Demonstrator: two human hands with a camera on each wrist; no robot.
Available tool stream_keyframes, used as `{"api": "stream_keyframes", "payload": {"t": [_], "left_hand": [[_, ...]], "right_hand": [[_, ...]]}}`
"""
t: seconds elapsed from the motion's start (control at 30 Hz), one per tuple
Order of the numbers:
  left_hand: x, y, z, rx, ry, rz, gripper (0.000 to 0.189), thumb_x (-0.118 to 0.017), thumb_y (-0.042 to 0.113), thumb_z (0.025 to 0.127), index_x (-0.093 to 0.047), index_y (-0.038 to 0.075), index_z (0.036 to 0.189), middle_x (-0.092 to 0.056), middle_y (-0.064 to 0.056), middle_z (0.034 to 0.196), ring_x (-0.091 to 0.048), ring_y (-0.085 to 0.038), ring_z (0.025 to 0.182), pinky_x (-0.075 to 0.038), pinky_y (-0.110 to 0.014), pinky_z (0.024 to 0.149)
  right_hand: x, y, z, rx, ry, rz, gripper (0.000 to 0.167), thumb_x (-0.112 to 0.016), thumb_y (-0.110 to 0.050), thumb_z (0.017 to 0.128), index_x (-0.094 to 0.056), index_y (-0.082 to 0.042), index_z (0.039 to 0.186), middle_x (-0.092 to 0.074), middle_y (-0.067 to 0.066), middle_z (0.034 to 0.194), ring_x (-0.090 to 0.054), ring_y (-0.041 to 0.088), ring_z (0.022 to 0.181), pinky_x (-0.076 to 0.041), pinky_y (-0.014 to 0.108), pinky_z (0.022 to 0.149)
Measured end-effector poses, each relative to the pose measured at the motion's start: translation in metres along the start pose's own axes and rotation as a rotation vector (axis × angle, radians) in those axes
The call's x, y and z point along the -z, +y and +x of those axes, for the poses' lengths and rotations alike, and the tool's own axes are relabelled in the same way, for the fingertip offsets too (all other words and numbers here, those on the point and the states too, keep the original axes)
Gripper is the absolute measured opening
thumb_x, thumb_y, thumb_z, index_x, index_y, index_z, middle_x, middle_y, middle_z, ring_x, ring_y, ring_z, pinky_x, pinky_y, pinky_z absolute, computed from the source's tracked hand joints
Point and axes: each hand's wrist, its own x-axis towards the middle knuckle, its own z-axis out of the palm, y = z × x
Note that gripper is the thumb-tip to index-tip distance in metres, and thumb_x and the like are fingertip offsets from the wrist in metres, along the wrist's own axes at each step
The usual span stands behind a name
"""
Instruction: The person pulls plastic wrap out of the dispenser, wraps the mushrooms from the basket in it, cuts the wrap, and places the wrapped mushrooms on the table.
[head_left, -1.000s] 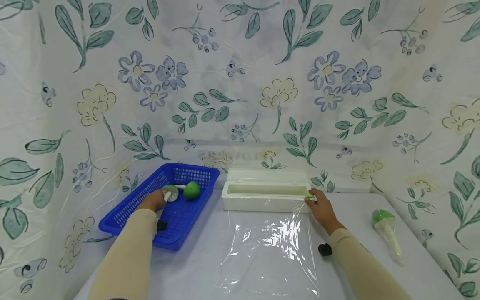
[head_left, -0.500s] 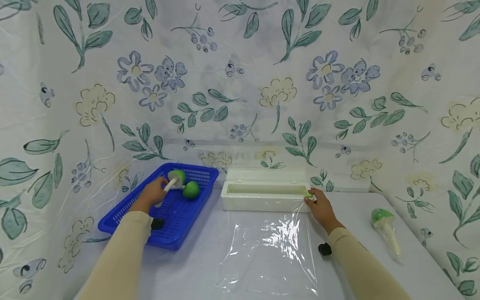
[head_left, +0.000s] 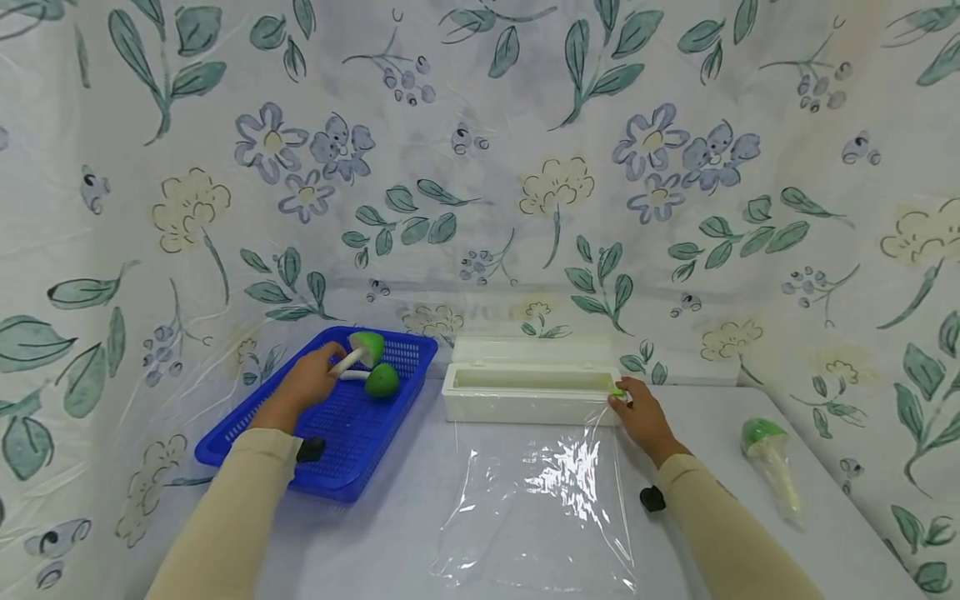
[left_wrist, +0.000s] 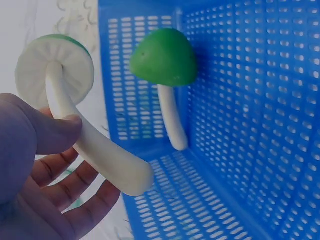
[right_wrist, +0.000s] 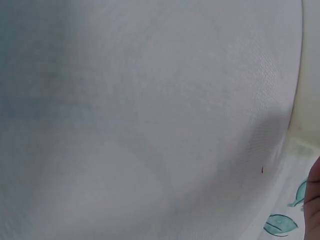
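Observation:
My left hand (head_left: 303, 385) pinches a toy mushroom (head_left: 367, 346) by its white stem, above the blue basket (head_left: 408, 343). In the left wrist view, thumb and fingers lie around the stem (left_wrist: 100, 147), with the green cap's pale underside showing. A second green-capped mushroom (left_wrist: 165, 59) lies in the basket beside it. My right hand (head_left: 648, 423) pinches the small green slide cutter (head_left: 617, 392) at the right end of a white cling film dispenser (head_left: 525, 407). Clear film (head_left: 525, 508) stretches from the dispenser toward me. Only a few fingers (right_wrist: 312, 200) appear in the right wrist view.
Another green-capped mushroom (head_left: 772, 467), wrapped in film, lies at the right of the white table (head_left: 697, 408). The dispenser's raised lid (head_left: 532, 347) stands at its back. A floral curtain (head_left: 480, 208) hangs behind.
My left hand has lifted the mushroom from the basket's bottom, its cap shifting up and right past the second mushroom. My right hand stays at the dispenser's end.

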Motion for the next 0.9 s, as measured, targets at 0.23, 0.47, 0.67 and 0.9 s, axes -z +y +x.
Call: {"api": "stream_keyframes", "payload": {"t": [0.23, 0.47, 0.67, 0.9], "left_hand": [[0.006, 0.024, -0.002, -0.084, -0.026, 0.025, 0.035, -0.052, -0.006, 0.092, -0.049, 0.000, 0.126, -0.059, -0.025, 0.106, -0.057, -0.039, 0.093, -0.046, -0.054, 0.076], [0.006, 0.049, -0.007, -0.146, -0.026, 0.071, 0.036, -0.053, -0.007, 0.092, -0.050, 0.003, 0.127, -0.057, -0.025, 0.111, -0.057, -0.040, 0.098, -0.046, -0.054, 0.077], [0.002, 0.069, -0.013, -0.144, -0.026, 0.073, 0.036, -0.053, -0.003, 0.095, -0.050, 0.008, 0.129, -0.056, -0.021, 0.111, -0.058, -0.036, 0.095, -0.048, -0.053, 0.076], [-0.008, 0.089, -0.021, -0.166, -0.030, 0.090, 0.033, -0.053, 0.000, 0.097, -0.054, 0.014, 0.127, -0.057, -0.013, 0.108, -0.058, -0.030, 0.093, -0.049, -0.052, 0.081]], "right_hand": [[0.001, 0.000, -0.001, -0.004, -0.003, -0.024, 0.050, -0.048, -0.029, 0.103, -0.040, 0.004, 0.141, -0.028, 0.021, 0.153, -0.051, 0.042, 0.116, -0.041, 0.054, 0.096], [0.003, 0.001, 0.001, -0.024, -0.010, -0.028, 0.053, -0.048, -0.030, 0.103, -0.036, 0.002, 0.143, -0.026, 0.022, 0.153, -0.049, 0.044, 0.119, -0.039, 0.056, 0.098], [0.003, 0.000, 0.003, -0.023, -0.009, -0.047, 0.051, -0.048, -0.029, 0.103, -0.037, 0.003, 0.142, -0.026, 0.022, 0.153, -0.049, 0.045, 0.119, -0.037, 0.056, 0.100], [0.001, -0.002, 0.001, 0.002, -0.019, -0.053, 0.050, -0.048, -0.028, 0.103, -0.039, 0.005, 0.140, -0.027, 0.023, 0.152, -0.051, 0.044, 0.116, -0.038, 0.055, 0.099]]}}
